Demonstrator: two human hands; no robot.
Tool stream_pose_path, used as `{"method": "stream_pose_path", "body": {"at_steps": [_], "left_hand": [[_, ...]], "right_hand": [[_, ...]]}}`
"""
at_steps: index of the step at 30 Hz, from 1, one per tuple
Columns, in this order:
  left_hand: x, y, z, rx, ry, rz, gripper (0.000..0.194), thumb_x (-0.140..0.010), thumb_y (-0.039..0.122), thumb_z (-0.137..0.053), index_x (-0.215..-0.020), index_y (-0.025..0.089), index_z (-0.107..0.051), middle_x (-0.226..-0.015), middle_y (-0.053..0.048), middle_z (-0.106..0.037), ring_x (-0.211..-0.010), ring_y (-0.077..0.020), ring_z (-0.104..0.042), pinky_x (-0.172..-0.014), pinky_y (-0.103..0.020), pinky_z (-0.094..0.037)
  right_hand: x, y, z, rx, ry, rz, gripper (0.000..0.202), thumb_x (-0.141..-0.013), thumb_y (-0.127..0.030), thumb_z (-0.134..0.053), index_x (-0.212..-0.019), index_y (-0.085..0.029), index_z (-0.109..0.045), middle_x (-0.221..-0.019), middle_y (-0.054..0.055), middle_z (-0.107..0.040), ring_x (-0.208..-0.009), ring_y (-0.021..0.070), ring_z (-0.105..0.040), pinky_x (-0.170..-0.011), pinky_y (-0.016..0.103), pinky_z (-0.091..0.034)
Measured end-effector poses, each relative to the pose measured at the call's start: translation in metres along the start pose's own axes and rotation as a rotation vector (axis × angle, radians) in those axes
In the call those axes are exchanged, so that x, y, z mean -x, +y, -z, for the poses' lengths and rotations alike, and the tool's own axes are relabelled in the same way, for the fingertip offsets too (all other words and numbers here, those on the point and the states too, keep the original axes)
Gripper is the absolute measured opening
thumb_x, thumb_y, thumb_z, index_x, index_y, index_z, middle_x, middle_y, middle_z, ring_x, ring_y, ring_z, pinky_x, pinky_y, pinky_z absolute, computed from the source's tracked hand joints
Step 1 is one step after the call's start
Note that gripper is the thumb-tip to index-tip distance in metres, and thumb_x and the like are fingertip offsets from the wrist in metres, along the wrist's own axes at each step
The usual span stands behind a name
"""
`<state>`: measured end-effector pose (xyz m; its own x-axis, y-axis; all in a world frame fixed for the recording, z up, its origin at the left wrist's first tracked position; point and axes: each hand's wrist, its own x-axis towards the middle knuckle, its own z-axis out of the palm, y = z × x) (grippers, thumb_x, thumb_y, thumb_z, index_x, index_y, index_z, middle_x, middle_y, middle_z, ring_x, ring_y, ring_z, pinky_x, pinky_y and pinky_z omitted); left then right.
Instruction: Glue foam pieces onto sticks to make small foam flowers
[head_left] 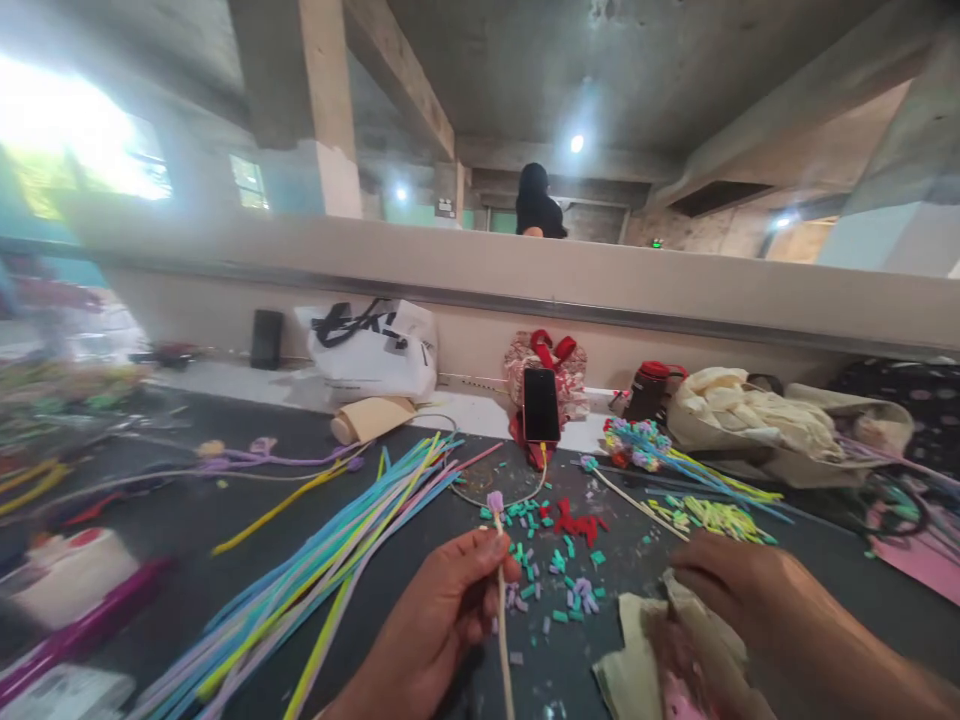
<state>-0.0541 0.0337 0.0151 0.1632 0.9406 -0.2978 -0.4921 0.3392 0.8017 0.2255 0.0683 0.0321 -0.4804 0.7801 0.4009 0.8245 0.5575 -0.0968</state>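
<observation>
The left hand (pixel 450 600) pinches a pale stem (pixel 503 620), purple tip pointing away, above the black table (pixel 187 585). The right hand (pixel 750 590) bends its fingers at the rim of an open pouch (pixel 634 650), pink inside; whether it grips, I cannot tell. Beyond, a tote (pixel 716 448) holds cream cloth (pixel 757 408).

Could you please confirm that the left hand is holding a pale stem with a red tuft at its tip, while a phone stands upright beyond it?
Not quite: the tuft is light purple, not red, as the head view shows. The left hand does hold the pale stem, and the phone does stand upright beyond it.
</observation>
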Motion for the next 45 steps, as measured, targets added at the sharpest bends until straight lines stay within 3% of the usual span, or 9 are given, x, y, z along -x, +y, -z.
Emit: {"method": "stream_pose_path", "body": {"at_steps": [3, 6, 13, 23, 34, 38, 45], "left_hand": [[-0.003, -0.004, 0.000, -0.025, -0.007, 0.022, 0.023, -0.068, 0.033, -0.062, -0.060, 0.013, -0.057, -0.047, 0.005, -0.049, -0.037, -0.0006, -0.035, -0.038, -0.012, -0.024], [-0.005, -0.008, -0.001, -0.021, 0.021, 0.030, 0.021, -0.067, 0.030, -0.064, -0.060, 0.013, -0.054, -0.050, 0.005, -0.052, -0.037, -0.0003, -0.037, -0.037, -0.011, -0.023], [-0.007, -0.011, -0.002, -0.059, -0.009, 0.073, 0.021, -0.067, 0.029, -0.064, -0.060, 0.012, -0.054, -0.046, 0.005, -0.050, -0.035, 0.0001, -0.035, -0.036, -0.011, -0.022], [-0.005, -0.019, -0.007, -0.097, 0.005, 0.038, 0.026, -0.066, 0.036, -0.062, -0.059, 0.013, -0.053, -0.044, 0.005, -0.046, -0.034, -0.0006, -0.029, -0.036, -0.014, -0.014], [-0.010, -0.025, -0.002, -0.151, -0.015, 0.074, 0.030, -0.066, 0.041, -0.061, -0.057, 0.014, -0.053, -0.037, 0.006, -0.043, -0.030, -0.0015, -0.028, -0.035, -0.016, -0.013], [-0.004, -0.020, -0.007, -0.161, 0.001, 0.042, 0.027, -0.069, 0.038, -0.060, -0.059, 0.013, -0.054, -0.039, 0.007, -0.043, -0.032, -0.0005, -0.028, -0.035, -0.014, -0.014], [-0.010, -0.023, -0.007, -0.155, -0.031, 0.137, 0.026, -0.066, 0.038, -0.063, -0.059, 0.014, -0.054, -0.044, 0.005, -0.049, -0.030, -0.0008, -0.031, -0.032, -0.014, -0.016]], "right_hand": [[-0.004, 0.009, 0.004, -0.040, -0.182, -0.055, 0.021, -0.082, -0.018, -0.042, -0.079, -0.023, -0.063, -0.071, 0.000, -0.065, -0.066, 0.0156, -0.061, -0.059, 0.024, -0.045], [-0.005, 0.006, 0.004, -0.099, -0.219, -0.077, 0.022, -0.081, -0.016, -0.042, -0.075, -0.021, -0.062, -0.069, 0.000, -0.065, -0.065, 0.0153, -0.061, -0.059, 0.024, -0.043], [-0.018, -0.020, 0.003, -0.193, -0.267, 0.045, 0.024, -0.081, -0.012, -0.041, -0.074, -0.020, -0.061, -0.070, -0.001, -0.062, -0.066, 0.0120, -0.057, -0.063, 0.021, -0.040], [-0.036, -0.034, -0.043, -0.174, -0.411, 0.188, 0.021, -0.071, -0.011, -0.045, -0.071, -0.022, -0.063, -0.070, -0.002, -0.063, -0.064, 0.0108, -0.056, -0.055, 0.018, -0.033], [-0.043, -0.039, -0.061, -0.197, -0.457, 0.096, 0.014, -0.066, -0.011, -0.048, -0.064, -0.017, -0.060, -0.061, 0.001, -0.060, -0.055, 0.0116, -0.050, -0.048, 0.021, -0.026], [-0.047, -0.031, -0.052, -0.377, -0.441, 0.002, 0.012, -0.067, -0.011, -0.047, -0.063, -0.017, -0.057, -0.058, -0.001, -0.056, -0.055, 0.0109, -0.049, -0.050, 0.020, -0.030], [-0.047, -0.024, -0.030, -0.787, -0.469, -0.257, 0.008, -0.067, -0.011, -0.044, -0.065, -0.017, -0.048, -0.049, -0.006, -0.051, -0.044, 0.0071, -0.049, -0.039, 0.014, -0.031]]}}
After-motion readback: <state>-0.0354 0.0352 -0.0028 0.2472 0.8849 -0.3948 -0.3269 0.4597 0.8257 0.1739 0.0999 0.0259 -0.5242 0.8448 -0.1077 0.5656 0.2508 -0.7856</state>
